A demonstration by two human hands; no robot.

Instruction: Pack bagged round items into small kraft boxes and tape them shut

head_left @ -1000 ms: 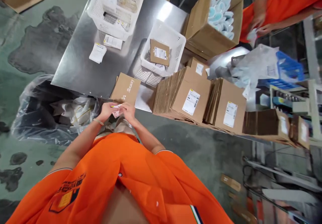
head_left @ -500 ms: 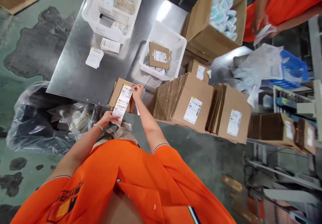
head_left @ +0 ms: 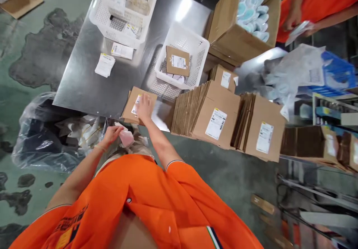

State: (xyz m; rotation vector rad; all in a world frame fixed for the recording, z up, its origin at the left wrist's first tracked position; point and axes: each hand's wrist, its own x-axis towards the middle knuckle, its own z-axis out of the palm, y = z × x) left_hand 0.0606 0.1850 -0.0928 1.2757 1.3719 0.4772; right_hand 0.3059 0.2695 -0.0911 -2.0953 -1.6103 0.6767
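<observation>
My right hand (head_left: 144,108) lies flat, fingers stretched, over a white shipping label (head_left: 135,105) on a flat brown cardboard mailer (head_left: 133,115) at the table's front edge. Part of the label is hidden beneath the hand. Off the edge, my left hand (head_left: 112,134) is closed, pinching a translucent, pinkish strip of label backing paper (head_left: 126,137). Another piece of cardboard shows under the mailer's left side.
Upright folded cardboard mailers (head_left: 216,109) line the right side. White baskets (head_left: 170,28) and label stacks (head_left: 105,65) stand on the metal table (head_left: 79,81). A plastic-lined bin (head_left: 36,129) is at left. A co-worker's hand (head_left: 293,17) holds a packet at top right.
The long label strip my hands held is parted: a label now lies on the mailer under my right hand. My left hand has moved left and down with the backing paper.
</observation>
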